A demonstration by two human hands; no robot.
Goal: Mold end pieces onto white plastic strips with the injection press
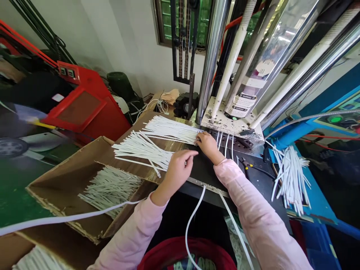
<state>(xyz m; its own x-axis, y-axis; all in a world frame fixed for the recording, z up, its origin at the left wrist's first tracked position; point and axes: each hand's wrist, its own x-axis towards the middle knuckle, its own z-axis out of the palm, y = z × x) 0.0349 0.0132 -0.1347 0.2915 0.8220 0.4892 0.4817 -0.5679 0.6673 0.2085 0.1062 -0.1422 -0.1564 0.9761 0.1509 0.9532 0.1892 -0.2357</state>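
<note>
On the head camera, I am seeing the left hand [178, 170] standing at the right-hand ends of the lower cord bundle [140, 150], its index finger pointing right and its other fingers curling in; the right hand [209, 146] is lying across the table, its bent fingertips meeting the right-hand ends of the upper cord bundle [171, 128]; I cannot tell whether either hand is gripping a cord, since the palms are facing away and the fingers are partly hiding one another; the left hand is also covering ends of the lower bundle, and the bottom edge is cutting off both pink sleeves [253, 202].

I am counting two bundles lying on the brown board [133, 168], their cords overlapping too much for a tally; one pile [112, 189] is sitting in a cardboard box [67, 172]; one bunch [294, 174] is resting at the right; one pair of pliers [246, 167] is lying near the press [233, 123]; two loose cords [186, 236] are hanging off the front edge.
</note>
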